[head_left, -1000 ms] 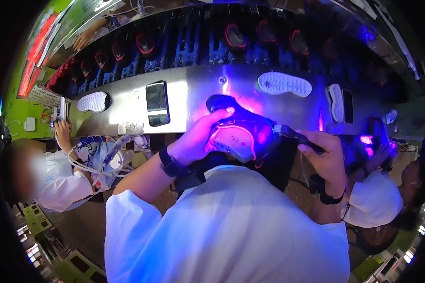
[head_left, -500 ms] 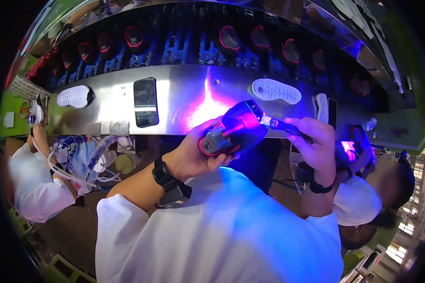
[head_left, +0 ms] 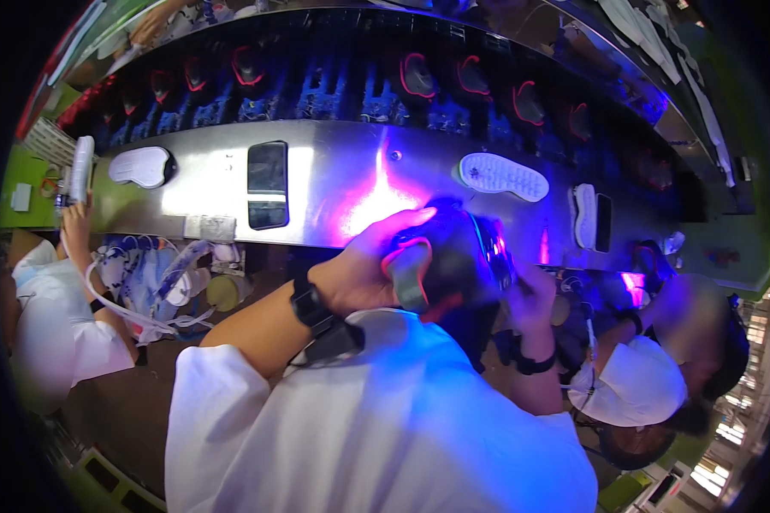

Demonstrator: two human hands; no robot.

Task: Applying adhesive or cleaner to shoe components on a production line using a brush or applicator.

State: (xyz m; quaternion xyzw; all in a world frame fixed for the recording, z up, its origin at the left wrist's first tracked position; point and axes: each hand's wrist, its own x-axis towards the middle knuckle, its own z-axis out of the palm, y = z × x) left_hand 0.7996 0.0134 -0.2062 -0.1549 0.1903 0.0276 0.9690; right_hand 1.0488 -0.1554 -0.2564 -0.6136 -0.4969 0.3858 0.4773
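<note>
Metal bench [head_left: 329,184], dark shoe upper [head_left: 447,261], red-edged

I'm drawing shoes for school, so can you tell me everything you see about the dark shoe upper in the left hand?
The dark shoe upper looks nearly black, with a red line curving around a greyish patch at its left end. Blue and pink light shines on its right side. Blur hides its material. The left hand grips its left side, holding it up by the metal bench. The right hand is at its right side.
</note>
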